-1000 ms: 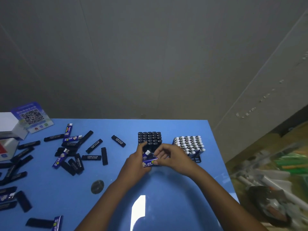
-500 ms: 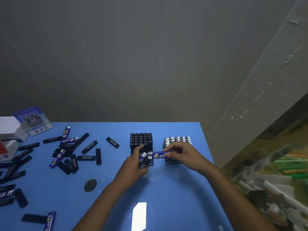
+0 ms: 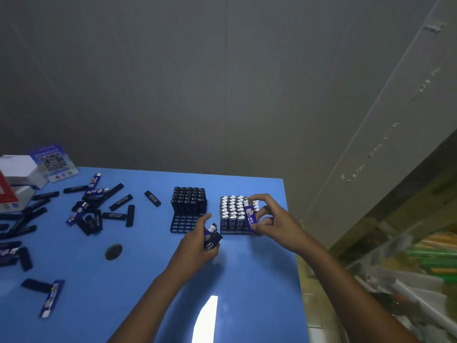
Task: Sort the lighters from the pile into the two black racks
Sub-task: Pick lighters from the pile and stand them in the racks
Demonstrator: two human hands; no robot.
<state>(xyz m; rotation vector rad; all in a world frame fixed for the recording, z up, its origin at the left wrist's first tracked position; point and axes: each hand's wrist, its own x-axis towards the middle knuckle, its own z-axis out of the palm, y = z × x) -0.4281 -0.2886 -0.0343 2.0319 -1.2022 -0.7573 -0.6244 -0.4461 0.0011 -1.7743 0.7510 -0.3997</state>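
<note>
Half a second ago the right hand (image 3: 273,220) held a purple lighter level between the two racks, its end meeting the left hand; now that purple lighter (image 3: 250,217) stands nearly upright at the near right part of the right rack (image 3: 237,215), pinched between thumb below and fingertips above, and its lower end seems to be in or just over a slot, though the fingers hide the exact cell. The left hand (image 3: 195,243) has drawn back a little toward the person and sits just in front of the gap between the racks, its fingers curled round two lighters (image 3: 211,237), one purple with a white top and one black, both tilted up toward the racks. The right rack is nearly full of upright lighters with silver-white tops, filling its rows from the far edge to the near one. The left rack (image 3: 188,210) holds upright black lighters in its far rows only; its near rows are bare grid. Both racks stand on the blue table (image 3: 247,280), close beside each other but apart. The pile of loose lighters (image 3: 96,209), mostly black with a few purple, lies scattered well to the left, and more strays reach the left edge. A white box (image 3: 18,169) and a QR-code card (image 3: 53,160) stand at the far left corner.
</note>
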